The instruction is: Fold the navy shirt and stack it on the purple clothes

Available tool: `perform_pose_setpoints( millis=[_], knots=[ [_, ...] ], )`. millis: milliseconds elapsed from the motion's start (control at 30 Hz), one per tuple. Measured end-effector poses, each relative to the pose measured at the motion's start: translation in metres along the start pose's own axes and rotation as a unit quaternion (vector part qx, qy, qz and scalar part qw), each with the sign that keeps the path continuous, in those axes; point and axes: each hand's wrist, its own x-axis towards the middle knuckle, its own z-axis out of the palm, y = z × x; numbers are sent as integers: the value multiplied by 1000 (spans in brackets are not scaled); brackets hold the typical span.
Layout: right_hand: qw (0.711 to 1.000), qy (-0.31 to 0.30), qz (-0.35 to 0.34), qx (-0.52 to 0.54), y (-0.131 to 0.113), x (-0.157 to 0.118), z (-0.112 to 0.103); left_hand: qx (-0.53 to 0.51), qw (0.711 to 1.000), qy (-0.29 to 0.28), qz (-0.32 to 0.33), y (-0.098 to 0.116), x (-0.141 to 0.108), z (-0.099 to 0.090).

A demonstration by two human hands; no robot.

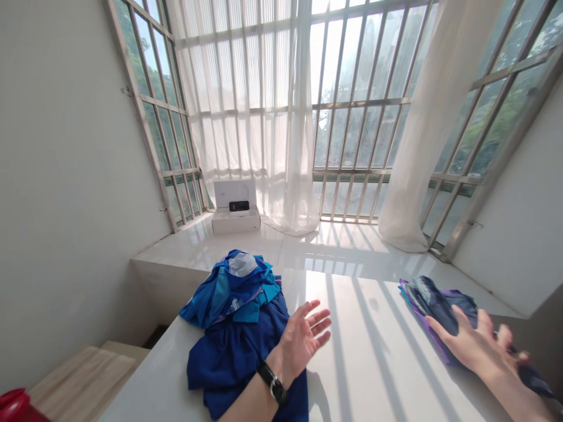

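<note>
My left hand (307,331) is raised over the white table, palm turned up and fingers apart, with nothing in it. Behind its wrist, which wears a black watch (276,387), lies a crumpled heap of blue clothes (237,346), bright blue and teal on top, dark blue below. On the right, my right hand (484,343) spreads its fingers over a stack of folded dark clothes (440,308) with purple and blue edges. Whether its fingertips touch the cloth I cannot tell; the hand hides part of the stack.
The white table (352,351) meets a tiled window ledge (343,252). An open white box (236,221) with a black device (239,206) stands on the ledge. Sheer curtains (281,117) hang before barred windows. A red object (17,404) is at the lower left, near a wooden surface (83,381).
</note>
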Motion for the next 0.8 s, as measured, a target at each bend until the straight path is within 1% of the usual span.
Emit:
perform_pose_setpoints(
  millis=[67,133,200,267,333,400,433,467,500,533,567,600,667,700,733,800],
  knots=[
    [996,11,-62,-70,5,-8,3,11,1000,-4,3,1,-2,0],
    [986,-24,-135,-93,15,-16,7,19,1000,-14,7,3,-3,1],
    [974,-57,-193,-108,23,-23,12,34,999,-36,9,5,-5,1],
    [960,-47,-237,-143,22,-32,16,65,996,-66,12,6,-6,3],
    [946,-14,-276,-167,9,-45,20,116,989,-85,31,6,-8,7],
    [932,11,-323,-161,-11,-64,25,198,975,-76,68,4,-14,13],
    [924,18,-352,-149,-21,-75,28,251,961,-67,90,3,-19,17],
    [916,23,-378,-131,-30,-86,31,312,941,-62,114,2,-25,21],
    [911,25,-397,-113,-38,-97,34,380,912,-62,140,4,-32,24],
    [907,24,-409,-95,-43,-107,38,452,873,-63,171,7,-39,26],
    [906,23,-415,-79,-46,-116,41,526,822,-61,209,13,-47,26],
    [906,20,-417,-65,-47,-124,44,595,762,-51,251,22,-54,25],
    [909,18,-414,-39,-45,-133,48,715,618,3,327,48,-64,16],
    [911,23,-411,-24,-44,-135,49,752,556,44,351,63,-67,8],
    [914,30,-405,-11,-42,-136,50,784,506,79,350,80,-67,0],
    [919,49,-391,15,-40,-136,49,821,422,184,337,110,-65,-17]
  ],
)
